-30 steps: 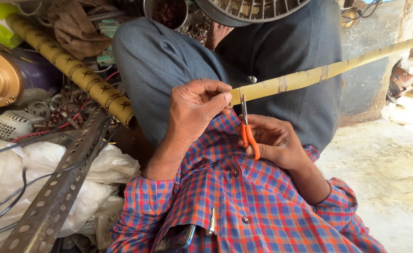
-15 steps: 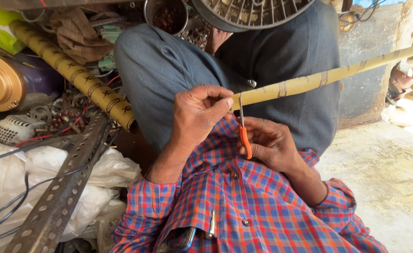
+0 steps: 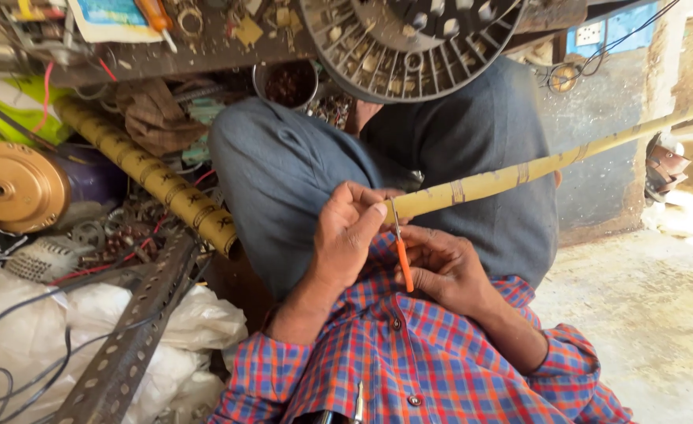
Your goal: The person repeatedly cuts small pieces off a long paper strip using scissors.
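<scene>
Scissors between hands, perhaps touching tube.

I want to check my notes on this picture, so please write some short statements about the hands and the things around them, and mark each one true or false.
1. The left hand grips the near end of a long yellowish tube. True.
2. The right hand holds a tool with a blue handle. False: the small tool has an orange handle.
3. The tool's metal tip points up toward the tube's end. True.
4. The perforated metal angle bar lies across the person's lap. False: it lies to the left, over white bags.
5. The person wears a plain white shirt. False: the shirt is red and blue checked.
</scene>
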